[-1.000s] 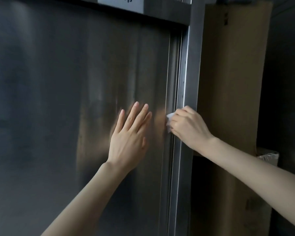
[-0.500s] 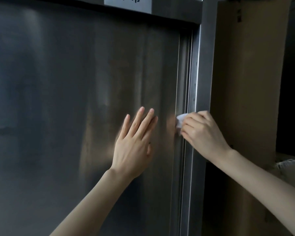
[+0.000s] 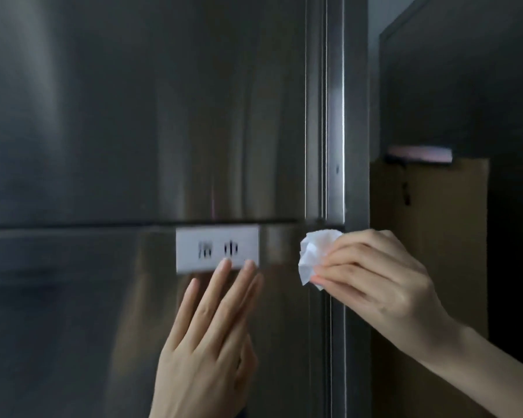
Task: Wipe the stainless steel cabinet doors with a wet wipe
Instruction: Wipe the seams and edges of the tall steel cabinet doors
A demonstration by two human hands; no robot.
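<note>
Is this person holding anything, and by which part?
The right hand pinches a crumpled white wet wipe by its right side. The left hand holds nothing, flat against the steel door.

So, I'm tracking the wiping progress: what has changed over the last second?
Both hands climbed the door: the right hand slid the wipe up its right edge to the height of the label, and the left hand now reaches the label with its fingertips. Unchanged: right hand grips the wipe, left hand flat on the door.
</note>
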